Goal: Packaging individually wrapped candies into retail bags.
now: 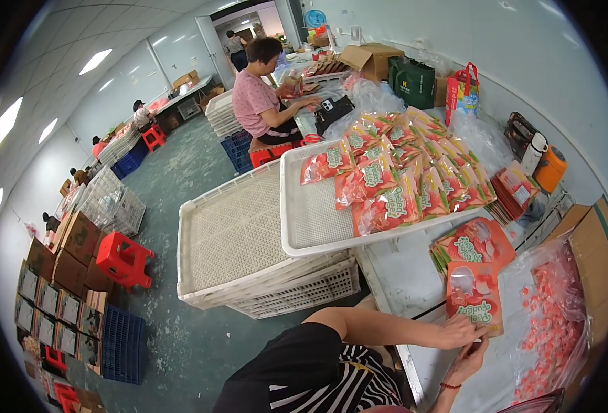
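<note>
At the table's near edge, a red printed pouch (463, 297) with a clear window lies flat, its near end between my hands. My left hand (459, 332) is closed, fingertips pinching that near edge. Close beside it my right hand (466, 365), with a red cord at the wrist, is also closed at the same edge; its fingertips are partly hidden. A stack of similar pouches (479, 241) sits just beyond. To the right, small pink wrapped pieces (551, 330) lie heaped in a clear plastic liner inside a cardboard box (596, 248).
A white tray (311, 213) holds many filled pouches ahead. Stacked white crates (235, 234) stand to its left. Bottles (550, 168) and bags line the wall. A person in a pink top (256, 107) works farther up the table. A red stool (123, 260) stands on the floor.
</note>
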A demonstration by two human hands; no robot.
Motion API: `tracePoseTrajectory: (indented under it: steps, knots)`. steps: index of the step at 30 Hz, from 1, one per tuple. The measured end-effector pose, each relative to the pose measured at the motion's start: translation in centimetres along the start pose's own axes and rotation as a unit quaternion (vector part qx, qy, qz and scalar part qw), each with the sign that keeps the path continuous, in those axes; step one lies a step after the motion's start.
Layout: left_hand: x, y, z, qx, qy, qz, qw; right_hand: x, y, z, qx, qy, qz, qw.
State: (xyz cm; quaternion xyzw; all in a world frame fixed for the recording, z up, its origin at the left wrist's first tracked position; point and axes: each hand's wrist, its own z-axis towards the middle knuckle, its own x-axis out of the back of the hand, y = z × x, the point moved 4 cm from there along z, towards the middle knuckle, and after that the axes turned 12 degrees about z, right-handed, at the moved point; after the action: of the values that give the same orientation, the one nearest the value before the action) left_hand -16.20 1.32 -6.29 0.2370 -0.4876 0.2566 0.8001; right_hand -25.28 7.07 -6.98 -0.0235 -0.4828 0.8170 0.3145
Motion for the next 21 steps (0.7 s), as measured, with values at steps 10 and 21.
tracePoseTrajectory:
  steps: [10,21]
  knots:
    - [-1.4,-0.4,-0.7,-0.004,0.028,-0.032,0.999,0.9,6.7,0.4,-0.35,-0.267,0.283,0.852]
    - [1.0,2.7,-0.1,-0.039,0.082,-0.083,0.992,0.4,7.4,0.9,-0.477,-0.094,0.662,0.57]
